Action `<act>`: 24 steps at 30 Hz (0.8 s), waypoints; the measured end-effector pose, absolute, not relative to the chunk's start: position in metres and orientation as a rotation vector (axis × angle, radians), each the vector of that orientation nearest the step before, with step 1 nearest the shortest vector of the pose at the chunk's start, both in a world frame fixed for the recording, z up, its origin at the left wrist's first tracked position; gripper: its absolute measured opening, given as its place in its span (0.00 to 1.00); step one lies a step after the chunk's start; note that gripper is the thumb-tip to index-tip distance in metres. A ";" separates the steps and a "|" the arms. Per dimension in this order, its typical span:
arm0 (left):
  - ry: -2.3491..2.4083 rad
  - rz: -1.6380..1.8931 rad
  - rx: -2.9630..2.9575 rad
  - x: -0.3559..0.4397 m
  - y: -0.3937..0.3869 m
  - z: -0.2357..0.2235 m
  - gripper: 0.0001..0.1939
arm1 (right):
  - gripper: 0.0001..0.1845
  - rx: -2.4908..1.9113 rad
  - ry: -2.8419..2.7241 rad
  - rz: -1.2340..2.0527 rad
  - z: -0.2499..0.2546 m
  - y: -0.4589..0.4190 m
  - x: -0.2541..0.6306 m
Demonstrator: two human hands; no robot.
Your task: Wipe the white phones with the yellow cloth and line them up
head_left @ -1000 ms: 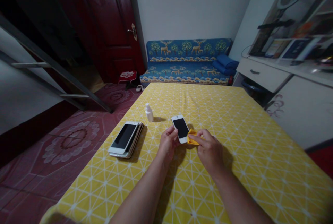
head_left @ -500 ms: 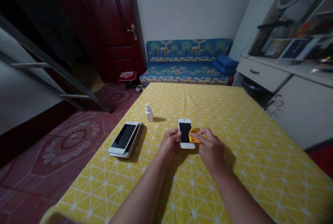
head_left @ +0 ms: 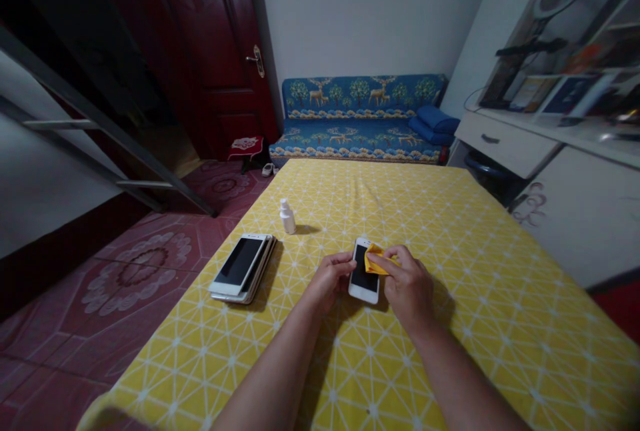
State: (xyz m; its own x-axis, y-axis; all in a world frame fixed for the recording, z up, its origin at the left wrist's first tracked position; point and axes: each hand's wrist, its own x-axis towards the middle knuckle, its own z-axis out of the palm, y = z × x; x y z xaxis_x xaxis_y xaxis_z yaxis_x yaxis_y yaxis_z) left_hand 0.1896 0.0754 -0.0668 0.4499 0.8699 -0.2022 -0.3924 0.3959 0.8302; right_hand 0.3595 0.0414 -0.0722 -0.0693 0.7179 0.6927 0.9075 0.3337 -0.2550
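Note:
A white smartphone (head_left: 363, 272) with a dark screen sits low over the yellow patterned tablecloth (head_left: 450, 324), its top leaning right. My left hand (head_left: 330, 281) grips its left edge. My right hand (head_left: 407, 287) pinches a folded yellow cloth (head_left: 379, 261) against the upper screen, and the fingers hide part of the cloth. Left of my hands lies a stack of several white smartphones (head_left: 241, 267), the top one with a dark screen. Farther up stands a small white spray bottle (head_left: 287, 216), touched by neither hand.
The tablecloth's left edge drops to red patterned floor tiles (head_left: 135, 271). Beyond the table's far edge stands a blue deer-print sofa (head_left: 360, 127). A white desk with a drawer (head_left: 505, 141) stands at the right, and a dark red door (head_left: 215, 51) at the back left.
The white phone has shifted down and rotated, its top now leaning right. The yellow cloth stays on its screen, moved slightly with my right hand. The stack and bottle have not moved.

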 end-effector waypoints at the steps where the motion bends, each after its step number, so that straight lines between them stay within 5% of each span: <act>1: 0.707 0.910 0.781 0.189 0.076 -0.066 0.20 | 0.29 -1.394 -1.855 -0.299 -0.073 0.041 0.358; 11: 0.755 1.059 0.753 0.185 0.080 -0.066 0.18 | 0.25 -1.132 -2.076 -0.117 -0.070 0.038 0.349; 24: 0.648 0.832 0.912 0.188 0.074 -0.070 0.18 | 0.30 -1.392 -1.801 -0.235 -0.075 0.043 0.359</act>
